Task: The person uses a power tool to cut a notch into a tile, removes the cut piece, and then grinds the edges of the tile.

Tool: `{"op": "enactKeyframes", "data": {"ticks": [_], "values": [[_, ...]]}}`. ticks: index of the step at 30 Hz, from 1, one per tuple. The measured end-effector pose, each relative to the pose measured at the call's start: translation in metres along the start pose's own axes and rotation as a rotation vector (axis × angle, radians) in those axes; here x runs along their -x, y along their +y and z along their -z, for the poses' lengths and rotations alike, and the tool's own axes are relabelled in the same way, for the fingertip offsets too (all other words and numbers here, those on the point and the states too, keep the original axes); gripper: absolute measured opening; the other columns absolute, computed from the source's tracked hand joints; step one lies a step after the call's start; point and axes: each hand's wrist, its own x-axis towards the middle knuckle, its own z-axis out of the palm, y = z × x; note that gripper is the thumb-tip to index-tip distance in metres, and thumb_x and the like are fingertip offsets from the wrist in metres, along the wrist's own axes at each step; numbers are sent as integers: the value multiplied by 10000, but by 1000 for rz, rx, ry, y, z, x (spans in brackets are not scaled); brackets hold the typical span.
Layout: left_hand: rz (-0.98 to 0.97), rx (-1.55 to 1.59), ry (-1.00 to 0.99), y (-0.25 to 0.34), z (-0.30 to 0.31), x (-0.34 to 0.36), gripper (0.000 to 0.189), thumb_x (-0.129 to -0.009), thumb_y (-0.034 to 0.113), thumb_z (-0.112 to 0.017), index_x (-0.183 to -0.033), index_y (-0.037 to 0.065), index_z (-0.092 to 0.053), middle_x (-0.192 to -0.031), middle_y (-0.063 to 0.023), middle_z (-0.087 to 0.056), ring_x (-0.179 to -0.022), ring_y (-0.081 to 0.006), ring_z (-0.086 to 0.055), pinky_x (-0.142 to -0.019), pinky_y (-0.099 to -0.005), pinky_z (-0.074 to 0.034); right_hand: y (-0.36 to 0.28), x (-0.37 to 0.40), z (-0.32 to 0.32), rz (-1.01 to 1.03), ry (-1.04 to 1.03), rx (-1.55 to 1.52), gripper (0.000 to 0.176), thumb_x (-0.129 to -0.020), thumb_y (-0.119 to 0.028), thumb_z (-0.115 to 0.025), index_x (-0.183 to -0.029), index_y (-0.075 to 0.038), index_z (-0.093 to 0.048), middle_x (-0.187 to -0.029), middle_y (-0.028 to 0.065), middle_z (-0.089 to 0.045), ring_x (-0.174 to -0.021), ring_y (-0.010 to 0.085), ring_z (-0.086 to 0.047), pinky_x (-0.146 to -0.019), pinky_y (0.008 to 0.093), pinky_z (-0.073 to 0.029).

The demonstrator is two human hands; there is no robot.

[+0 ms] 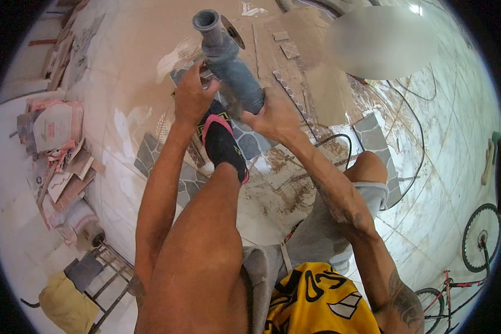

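Note:
A dusty blue-grey angle grinder [236,78] is tilted in front of me, with its thin disc [232,32] at the far end. My right hand [275,116] is wrapped round the rear of its body. At the grinder's left side, near the head, my left hand [196,92] has its thumb and fingers curled against the tool; some fingertips are hidden. Below the grinder lies a grey stone-patterned tile [250,140]. My foot in a black sock and pink-strapped sandal [221,139] rests beside it.
More patterned tile pieces [373,136] lie around my legs. Cardboard [325,94] covers the floor ahead. A black cable [423,139] loops at the right. Torn bags [58,125] and wood scraps are on the left; a bicycle [456,284] is at lower right. A blurred oval hides the upper right.

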Motion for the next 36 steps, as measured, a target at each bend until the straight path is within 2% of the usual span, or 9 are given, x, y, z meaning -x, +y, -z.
{"op": "enactKeyframes", "data": {"ticks": [2,5,8,11,14,17,20,28,36], "values": [[112,-105,-98,-8,-14,6,352,-852,217,-626,-1103,-26,-585,-1031,-188,-672,-775,-339,-674,-730,-411,-539,4,-6,-11,25,44,-15,572,-687,-417,-761,-950,62,-590,-775,233,-669,-777,410,-682,-721,467,-539],[65,-77,-154,-31,-35,15,298,-902,262,-585,-969,-28,-605,-947,-167,-690,-753,-333,-665,-740,-424,-533,0,-5,-20,26,24,47,560,-691,-415,-763,-936,56,-585,-802,238,-672,-803,411,-685,-734,472,-540],[928,1006,-123,8,-32,17,392,-884,376,-642,-930,-13,-647,-832,-89,-643,-678,-292,-620,-684,-412,-518,-7,-1,-22,30,-18,34,568,-696,-417,-767,-949,55,-575,-841,245,-676,-828,411,-685,-750,477,-541],[851,667,32,41,-44,13,416,-840,384,-711,-881,-29,-671,-859,-80,-651,-699,-242,-624,-689,-373,-521,-6,-2,-34,-9,-87,30,595,-696,-420,-777,-983,56,-564,-874,243,-680,-840,414,-685,-758,481,-541],[617,514,39,40,-60,12,420,-814,340,-743,-896,-67,-682,-882,-108,-684,-756,-210,-645,-707,-355,-517,1,-7,-42,14,-56,56,599,-697,-421,-782,-990,51,-557,-867,246,-677,-838,416,-685,-757,484,-542],[639,355,51,11,-95,11,417,-792,317,-760,-868,-88,-693,-890,-136,-704,-798,-201,-657,-729,-368,-514,19,-14,-58,-3,-42,78,592,-696,-418,-786,-975,49,-553,-836,251,-669,-819,416,-684,-754,491,-540],[733,462,-59,9,-101,9,715,-714,358,-741,-1053,-233,-525,-1167,-379,-577,-1107,-407,-607,-934,-419,-473,28,-13,-62,12,-8,25,593,-696,-413,-784,-976,55,-550,-817,260,-665,-807,423,-684,-739,493,-542],[763,423,-123,8,-99,9,928,-742,383,-721,-1175,-312,-286,-1134,-436,-545,-1083,-477,-604,-930,-418,-493,29,-16,-63,12,-19,74,628,-675,-424,-790,-985,68,-554,-817,271,-667,-795,431,-683,-716,489,-545],[784,438,-139,7,-98,10,927,-736,392,-730,-1157,-302,-281,-1141,-439,-531,-1093,-474,-602,-924,-411,-501,23,-15,-57,-14,-57,88,634,-665,-417,-786,-987,78,-555,-825,276,-669,-792,422,-687,-725,486,-547]]}}
